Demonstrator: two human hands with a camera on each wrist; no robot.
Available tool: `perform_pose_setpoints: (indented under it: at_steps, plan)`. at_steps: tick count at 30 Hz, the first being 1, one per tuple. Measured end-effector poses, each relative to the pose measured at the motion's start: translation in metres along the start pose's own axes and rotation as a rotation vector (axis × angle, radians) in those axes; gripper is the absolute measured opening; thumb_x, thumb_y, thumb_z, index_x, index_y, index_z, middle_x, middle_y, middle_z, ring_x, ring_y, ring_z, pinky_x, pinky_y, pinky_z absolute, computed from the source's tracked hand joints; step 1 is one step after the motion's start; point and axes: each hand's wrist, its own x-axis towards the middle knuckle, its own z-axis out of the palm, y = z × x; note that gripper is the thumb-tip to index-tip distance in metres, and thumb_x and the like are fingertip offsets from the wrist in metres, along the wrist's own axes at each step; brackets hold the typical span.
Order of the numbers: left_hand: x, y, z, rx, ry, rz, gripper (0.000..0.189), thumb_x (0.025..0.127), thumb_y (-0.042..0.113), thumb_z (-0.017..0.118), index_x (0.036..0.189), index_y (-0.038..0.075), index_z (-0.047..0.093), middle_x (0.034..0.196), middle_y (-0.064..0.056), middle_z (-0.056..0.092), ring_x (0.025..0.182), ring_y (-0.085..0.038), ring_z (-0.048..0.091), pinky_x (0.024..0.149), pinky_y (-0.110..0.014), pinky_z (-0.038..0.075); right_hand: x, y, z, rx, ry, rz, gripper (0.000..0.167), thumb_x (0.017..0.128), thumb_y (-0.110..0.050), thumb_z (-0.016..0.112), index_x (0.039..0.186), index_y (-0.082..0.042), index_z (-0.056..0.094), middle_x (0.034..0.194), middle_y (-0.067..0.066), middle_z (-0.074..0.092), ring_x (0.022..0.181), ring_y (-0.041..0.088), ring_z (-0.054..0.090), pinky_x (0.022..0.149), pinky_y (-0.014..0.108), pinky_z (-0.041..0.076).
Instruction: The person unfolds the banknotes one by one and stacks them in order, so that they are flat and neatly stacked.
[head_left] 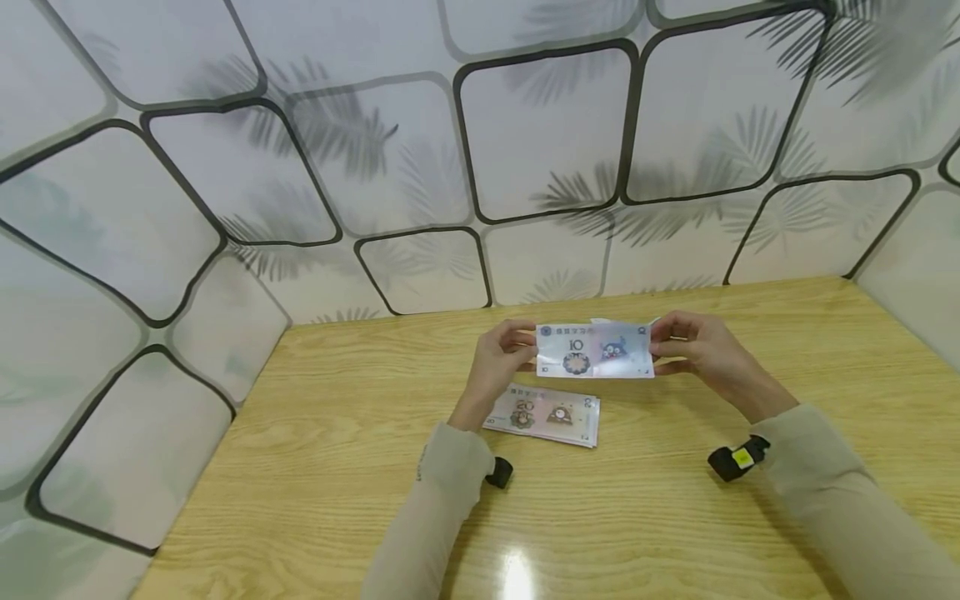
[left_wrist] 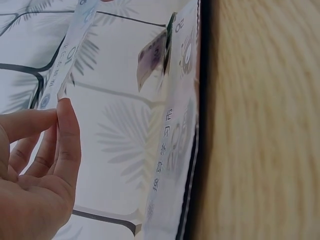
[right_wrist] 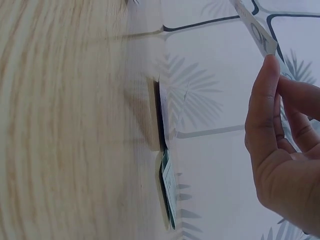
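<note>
A play banknote [head_left: 592, 351] marked 10, with a cartoon figure on it, is stretched flat between both hands above the table. My left hand [head_left: 498, 354] pinches its left end between thumb and fingers, as the left wrist view also shows. At the right end, my right hand [head_left: 708, 354] pinches the note the same way; in the right wrist view its fingertips [right_wrist: 270, 62] meet at the note's edge. Below and nearer me lies a small stack of notes [head_left: 551, 415] with a 20 on top, its left end partly behind my left wrist.
Further notes lie behind the raised one, mostly hidden in the head view; the right wrist view shows a bent green note [right_wrist: 170, 187] and a purplish one [right_wrist: 163, 115]. The wooden table [head_left: 337, 467] meets a patterned wall [head_left: 547, 142] at the back.
</note>
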Motion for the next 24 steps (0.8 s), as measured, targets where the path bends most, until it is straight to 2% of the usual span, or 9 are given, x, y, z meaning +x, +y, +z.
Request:
perform_pose_setpoints:
  at_steps: [6,15,24]
  plan:
    - [-0.001,0.002,-0.004,0.002,0.01,0.007,0.031,0.091,-0.015,0.064,0.121,-0.008,0.065,0.094,-0.013,0.067,0.077,-0.01,0.062,0.074,-0.033,0.062,0.001,0.0,0.003,0.0,-0.014,-0.008,0.021,0.097,0.008,0.059,0.097,-0.011,0.068,0.097,0.001,0.064,0.085,0.013,0.064,0.073,0.033,0.062]
    - [-0.003,0.002,-0.009,0.005,0.006,0.011,0.027,0.092,-0.013,0.063,0.119,-0.009,0.065,0.096,-0.011,0.068,0.079,-0.01,0.062,0.072,-0.028,0.061,0.002,0.001,0.009,0.016,-0.042,-0.026,0.02,0.096,0.011,0.059,0.097,-0.006,0.067,0.098,0.002,0.062,0.087,0.016,0.064,0.072,0.034,0.062]
    - [-0.005,0.004,-0.015,0.026,0.017,-0.009,0.027,0.092,-0.013,0.064,0.118,-0.008,0.066,0.097,-0.011,0.067,0.08,-0.012,0.062,0.075,-0.032,0.061,0.004,0.002,0.015,0.032,-0.061,-0.02,0.018,0.096,0.012,0.059,0.098,-0.005,0.065,0.097,0.005,0.06,0.085,0.016,0.064,0.071,0.033,0.062]
